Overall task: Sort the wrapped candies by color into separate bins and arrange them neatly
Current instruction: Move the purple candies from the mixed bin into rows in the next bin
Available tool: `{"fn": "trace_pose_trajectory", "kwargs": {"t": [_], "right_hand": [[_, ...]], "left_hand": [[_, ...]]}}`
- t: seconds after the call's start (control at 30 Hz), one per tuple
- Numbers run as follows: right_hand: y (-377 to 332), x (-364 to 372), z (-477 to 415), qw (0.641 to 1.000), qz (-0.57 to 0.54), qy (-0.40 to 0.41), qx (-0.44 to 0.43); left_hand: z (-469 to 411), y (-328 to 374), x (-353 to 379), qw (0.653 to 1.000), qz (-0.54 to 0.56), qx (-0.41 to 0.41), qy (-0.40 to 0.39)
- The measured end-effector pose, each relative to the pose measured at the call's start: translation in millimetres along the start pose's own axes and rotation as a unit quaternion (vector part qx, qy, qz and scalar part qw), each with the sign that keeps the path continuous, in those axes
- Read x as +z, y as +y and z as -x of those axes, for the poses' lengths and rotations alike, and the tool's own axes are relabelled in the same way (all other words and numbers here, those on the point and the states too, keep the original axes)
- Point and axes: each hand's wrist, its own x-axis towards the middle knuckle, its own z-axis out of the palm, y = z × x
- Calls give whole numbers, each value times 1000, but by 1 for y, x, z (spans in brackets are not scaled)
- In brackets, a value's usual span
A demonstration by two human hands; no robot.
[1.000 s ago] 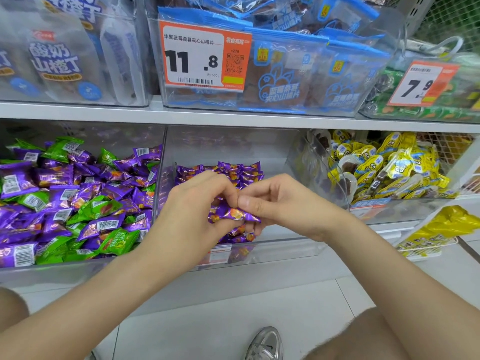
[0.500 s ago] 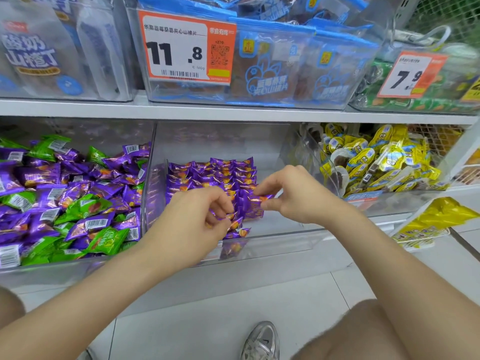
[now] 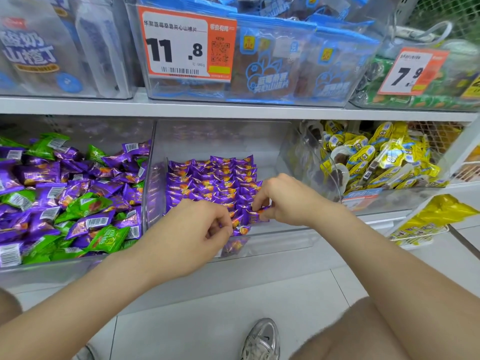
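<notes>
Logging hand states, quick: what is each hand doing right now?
Left hand: fingers curled beside the frontmost purple candy; whether it holds it cannot be told.
Right hand: closed, pinching a purple wrapped candy.

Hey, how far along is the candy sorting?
Done: the middle bin holds neat rows of purple candies only. In hand: the right hand pinches one purple candy at the rows' front right; the left hand is beside it. Left: the left bin mixes green candies with purple.
</notes>
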Motion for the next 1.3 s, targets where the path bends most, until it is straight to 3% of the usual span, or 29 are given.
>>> {"fn": "trace_pose_trajectory", "kwargs": {"t": [0.3,0.5,0.6,0.7,0.8,0.93,1.0,1.13,1.3], "right_hand": [[-1,-2,5,1000,-5,6,-12],[-57,-31,0,991,-69,108,-21],[-116,-40,-4,978,-124,155,-60],[-170,-39,-12,966,-159,175,-103],[-210,-31,-28,965,-161,154,-138],[-241,-18,-65,976,-100,96,-166],[-253,-9,-80,984,-50,46,-167],[-268,6,-93,985,55,0,-165],[-278,11,-103,990,34,-13,-133]], "left_hand": [[8,-4,-3,998,-36,47,23],[26,2,-31,983,-66,126,115],[42,-5,-57,979,-71,53,183],[53,-28,-83,969,-58,-104,217],[63,-72,-103,955,-112,-232,144],[80,-118,-122,894,-241,-377,21],[86,-136,-127,888,-239,-392,-7],[92,-153,-128,909,-195,-362,-67],[90,-160,-131,928,-176,-327,6]]}}
